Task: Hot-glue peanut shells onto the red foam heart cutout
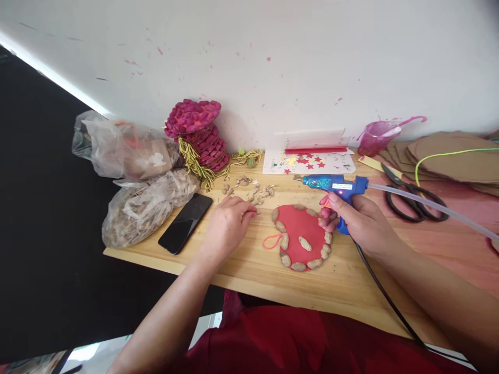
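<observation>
My right hand (pixel 354 218) grips the handle of a blue hot glue gun (pixel 343 188), whose nozzle points left and whose small red light is lit. An orange tip shows by the thumb. Below it lies a red heart-shaped cutout (pixel 299 228), edged with peanut shells, with one more peanut shell (pixel 305 243) on its face and an orange cord loop (pixel 271 241) at its left. My left hand (pixel 230 221) is over the wood left of the heart, fingertips pinched together. Whatever is between them is too small to make out. Loose peanut shells (pixel 262 195) lie just beyond.
A phone (pixel 185 223) and a plastic bag of peanut shells (pixel 150 210) are on the left. Behind stand a magenta peanut-shell craft (pixel 202 135) and paper with stars (pixel 273 163). Scissors (pixel 415 200), cardboard pieces (pixel 448 156) and a stained cup (pixel 376 139) are right. The gun's black cable (pixel 378 285) trails forward.
</observation>
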Motion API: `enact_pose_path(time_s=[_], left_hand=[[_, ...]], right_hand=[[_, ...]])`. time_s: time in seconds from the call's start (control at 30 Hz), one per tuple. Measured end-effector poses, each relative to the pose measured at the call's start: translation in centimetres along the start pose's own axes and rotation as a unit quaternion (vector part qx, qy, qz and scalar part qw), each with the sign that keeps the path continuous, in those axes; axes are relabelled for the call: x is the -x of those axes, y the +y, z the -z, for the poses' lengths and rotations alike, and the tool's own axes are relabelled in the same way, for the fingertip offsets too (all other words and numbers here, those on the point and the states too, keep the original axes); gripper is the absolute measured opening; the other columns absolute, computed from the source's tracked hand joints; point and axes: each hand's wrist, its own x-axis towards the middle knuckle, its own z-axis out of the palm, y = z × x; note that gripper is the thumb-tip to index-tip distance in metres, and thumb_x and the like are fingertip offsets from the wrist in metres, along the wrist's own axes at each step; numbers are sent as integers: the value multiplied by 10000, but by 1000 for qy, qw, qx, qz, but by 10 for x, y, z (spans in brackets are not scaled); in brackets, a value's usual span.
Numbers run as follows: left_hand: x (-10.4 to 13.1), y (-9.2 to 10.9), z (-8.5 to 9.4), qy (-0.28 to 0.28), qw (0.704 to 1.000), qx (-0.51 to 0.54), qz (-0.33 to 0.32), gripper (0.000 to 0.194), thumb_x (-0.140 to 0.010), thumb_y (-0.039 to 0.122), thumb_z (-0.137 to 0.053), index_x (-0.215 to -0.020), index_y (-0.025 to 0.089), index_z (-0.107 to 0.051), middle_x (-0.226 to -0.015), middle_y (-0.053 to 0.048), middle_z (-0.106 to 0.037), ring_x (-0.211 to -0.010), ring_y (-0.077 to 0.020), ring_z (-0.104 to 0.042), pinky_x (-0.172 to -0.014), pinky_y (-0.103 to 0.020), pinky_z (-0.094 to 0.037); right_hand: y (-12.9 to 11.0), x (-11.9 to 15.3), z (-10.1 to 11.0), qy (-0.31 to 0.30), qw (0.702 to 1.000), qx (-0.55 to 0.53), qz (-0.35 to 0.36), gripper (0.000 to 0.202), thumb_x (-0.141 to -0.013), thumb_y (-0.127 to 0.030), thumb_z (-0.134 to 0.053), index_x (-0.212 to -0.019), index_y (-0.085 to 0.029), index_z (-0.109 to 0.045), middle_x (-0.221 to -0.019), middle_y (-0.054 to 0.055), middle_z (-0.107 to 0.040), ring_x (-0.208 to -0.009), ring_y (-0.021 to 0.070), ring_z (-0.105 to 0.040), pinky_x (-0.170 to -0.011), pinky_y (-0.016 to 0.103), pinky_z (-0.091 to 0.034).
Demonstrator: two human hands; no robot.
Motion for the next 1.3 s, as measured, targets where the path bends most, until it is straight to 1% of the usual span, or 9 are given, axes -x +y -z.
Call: enact_pose_path(time_s=[0.13, 0.4, 0.57, 0.77, 0.9, 1.0, 1.13, 1.23, 1.3], left_hand=[[-8, 10, -10, -42, 999, -28, -8, 127, -900, 142, -612, -856, 166, -728, -868, -66, -714, -860, -223, -631, -833, -368, -505], [-17, 12, -7, -45, 998, -31, -10, 125, -887, 153, -621, -850, 184, -736, -868, -60, -719, -857, -228, -635, -828, -372, -505], [-41, 35, -4, -59, 998, -9, 17, 99, -845, 179, -660, -828, 208, -753, -842, -43, -725, -838, -219, -653, -787, -347, -511], [-61, 55, -16, -106, 992, -63, 5, 172, -814, 139, -603, -835, 194, -764, -852, -63, -737, -851, -238, -666, -797, -358, -524], [-61, 56, -25, -121, 990, -68, 2, 178, -829, 150, -592, -861, 177, -766, -872, -81, -735, -874, -253, -665, -819, -374, -523], [-61, 54, -25, -124, 990, -61, 1, 174, -834, 145, -595, -864, 177, -763, -875, -79, -731, -868, -246, -663, -823, -368, -517], [-60, 47, -16, -97, 994, -38, 15, 141, -870, 204, -616, -832, 194, -751, -856, -62, -727, -848, -223, -658, -794, -339, -503], [-60, 38, -7, -74, 996, -30, 36, 221, -914, 290, -600, -768, 188, -731, -792, -60, -704, -767, -207, -641, -728, -328, -489], [-58, 34, -5, -63, 997, -20, 36, 211, -919, 257, -587, -781, 187, -731, -809, -59, -705, -763, -199, -637, -726, -323, -486]], right_hand=[[-2, 0, -1, 0, 1000, -11, -2, 447, -798, -606, -697, -794, -170, -600, -705, 9, -640, -561, 149, -671, -455, 247, -554], [-4, 1, -3, 0, 1000, -28, -10, 441, -777, -604, -717, -795, -178, -603, -697, 11, -641, -566, 151, -670, -437, 241, -550], [-3, 0, -2, 3, 1000, -23, -13, 462, -766, -626, -713, -785, -178, -600, -694, 14, -641, -557, 154, -675, -436, 246, -551], [-2, -1, -1, 1, 1000, -15, -8, 444, -802, -609, -688, -812, -173, -608, -701, 12, -637, -568, 154, -677, -450, 250, -556], [-2, 0, 0, -7, 1000, -12, -7, 426, -824, -594, -673, -807, -174, -603, -709, 11, -633, -573, 152, -678, -450, 250, -561], [-2, 0, 0, -5, 1000, -10, -10, 434, -817, -604, -674, -809, -176, -607, -713, 15, -639, -576, 155, -680, -447, 251, -562], [-1, -1, -1, 0, 1000, -11, -14, 452, -795, -623, -684, -798, -177, -607, -702, 14, -642, -569, 151, -679, -452, 247, -562], [-1, -1, -1, 2, 1000, -13, -13, 452, -791, -623, -689, -783, -179, -604, -700, 12, -640, -565, 146, -676, -449, 239, -558], [-2, -1, -1, 3, 1000, -15, -18, 450, -786, -619, -698, -776, -180, -601, -698, 14, -639, -565, 150, -675, -444, 243, -558]])
